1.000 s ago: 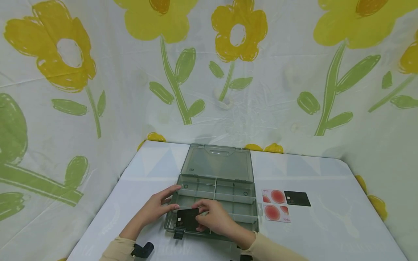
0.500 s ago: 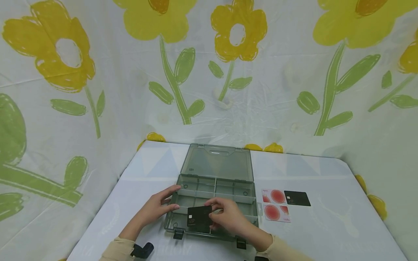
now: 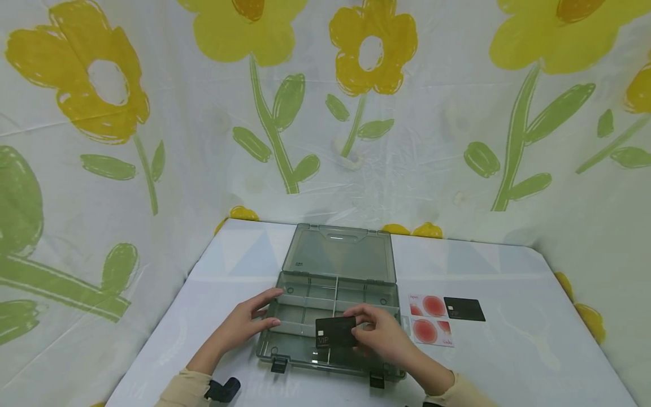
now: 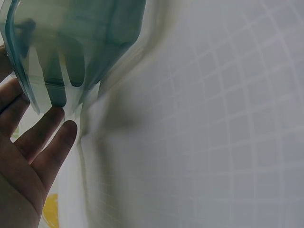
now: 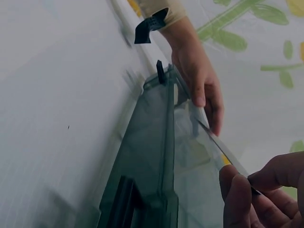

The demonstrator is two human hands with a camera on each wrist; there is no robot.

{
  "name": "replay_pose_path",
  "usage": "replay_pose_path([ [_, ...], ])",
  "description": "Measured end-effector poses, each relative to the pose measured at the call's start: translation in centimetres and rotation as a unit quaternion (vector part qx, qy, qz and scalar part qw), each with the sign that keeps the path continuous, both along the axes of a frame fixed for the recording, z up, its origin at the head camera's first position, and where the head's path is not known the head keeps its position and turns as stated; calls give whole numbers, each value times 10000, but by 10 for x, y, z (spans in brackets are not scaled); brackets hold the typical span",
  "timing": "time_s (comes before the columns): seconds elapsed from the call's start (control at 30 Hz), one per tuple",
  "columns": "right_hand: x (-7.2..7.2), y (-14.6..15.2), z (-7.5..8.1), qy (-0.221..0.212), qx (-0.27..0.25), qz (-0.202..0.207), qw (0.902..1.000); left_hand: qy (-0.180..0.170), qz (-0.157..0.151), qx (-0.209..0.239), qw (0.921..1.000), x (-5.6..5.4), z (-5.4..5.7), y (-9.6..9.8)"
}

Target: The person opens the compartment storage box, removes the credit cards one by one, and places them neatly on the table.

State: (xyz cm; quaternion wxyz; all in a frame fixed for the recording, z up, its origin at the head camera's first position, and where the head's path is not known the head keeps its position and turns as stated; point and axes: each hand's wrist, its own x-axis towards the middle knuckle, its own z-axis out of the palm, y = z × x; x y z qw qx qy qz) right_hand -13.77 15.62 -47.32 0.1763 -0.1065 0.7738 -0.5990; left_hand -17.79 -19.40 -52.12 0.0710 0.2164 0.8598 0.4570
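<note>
A black card [image 3: 331, 332] with a chip and "VIP" lettering is pinched at its right edge between the thumb and fingers of my right hand [image 3: 382, 334]. It is held over the front compartments of a translucent grey-green divided plastic box [image 3: 292, 351]. In the right wrist view the card [image 5: 223, 148] shows edge-on. My left hand [image 3: 247, 321] touches the box's left side, thumb and fingers extended. From the left wrist, those fingertips [image 4: 70, 128] show right at the box wall [image 4: 104, 42].
The box's lid [image 3: 338, 254] lies opened back behind it. Right of the box are two red-and-white cards [image 3: 426, 306] and another black card [image 3: 464, 309] on the white table [image 3: 508, 367]. Flower-patterned curtains [image 3: 417, 141] surround the table at the back and sides.
My right hand has moved right and slightly up with the black card, from the front-left compartment to over the middle divider. My left hand has stayed at the box's left side.
</note>
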Motion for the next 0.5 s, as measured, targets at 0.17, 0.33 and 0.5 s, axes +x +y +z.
replay_pose_path([
  [0.17,0,18,-1,-58,142,-190,9997,-36,22,6,10000,0,1,0],
  [0.33,3,38,2,-234,23,-402,9989,-41,-7,-9,10000,0,1,0],
  [0.5,3,59,2,-257,150,-642,9975,-67,28,-2,10000,0,0,0],
])
